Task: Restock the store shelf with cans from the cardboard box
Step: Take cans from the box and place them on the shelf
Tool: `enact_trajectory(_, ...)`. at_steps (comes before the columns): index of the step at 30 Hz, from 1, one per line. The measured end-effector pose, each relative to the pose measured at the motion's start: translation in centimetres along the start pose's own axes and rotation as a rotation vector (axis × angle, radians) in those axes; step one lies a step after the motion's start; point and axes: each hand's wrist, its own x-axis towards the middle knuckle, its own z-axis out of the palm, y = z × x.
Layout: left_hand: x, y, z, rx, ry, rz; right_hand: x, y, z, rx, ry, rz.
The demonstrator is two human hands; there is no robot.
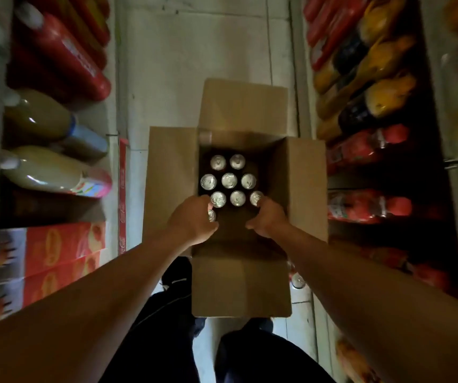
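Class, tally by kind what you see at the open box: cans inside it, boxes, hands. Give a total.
Silver-topped metal cans inside: 9
Brown cardboard boxes: 1
Bare hands: 2 (left hand, right hand)
Total: 12

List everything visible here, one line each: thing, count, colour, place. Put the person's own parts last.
cardboard box: one, brown, flaps open, on the floor in the aisle.
cans: nine silver tops visible inside the box, one partly hidden by the left hand.
stray can: one, silver top, on the floor right of the box.
red bottles: several, left shelf, upper part.
pale juice bottles: at least two, yellowish, left shelf.
red cartons: a stack, lower left shelf.
yellow and dark bottles: several, right shelf.
red bottle packs: several, right shelf, lower.
left hand: grips a can.
right hand: grips a can.
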Motion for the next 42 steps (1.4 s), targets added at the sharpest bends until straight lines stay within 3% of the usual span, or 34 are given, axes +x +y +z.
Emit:
enact_trajectory(6,5.4,-3.2,6.2,0.039,-0.094,0.059,10.2,2.7,6.4,-0.102,0.147,0.1)
enact_trajectory(10,8.0,-2.7,8.4,0.022,-0.105,0.061,14.7,4.3,8.8,-0.085,0.17,0.086)
enact_trajectory(14,9.4,-3.1,9.7,-0.006,-0.115,0.047,17.3,5.4,10.2,-0.038,0.306,0.035)
enact_trajectory(19,8.9,-3.2,10.0,-0.171,0.011,0.048,15.5,5.7,9.4,-0.051,0.351,-0.045)
enact_trajectory(27,3.2,1.7,2.9,-0.313,0.029,0.047,-0.6,2.2,-0.9,0.282,0.476,-0.217)
enact_trajectory(36,-13.6,23.2,-21.5,-0.192,0.139,0.725,-31.2,-7.8,-27.7,0.723,0.429,-0.547)
enact_trajectory(42,-23.7,35.5,-32.1,-0.221,0.279,0.904,-45.4,-13.1,-39.6,0.694,0.728,-0.626)
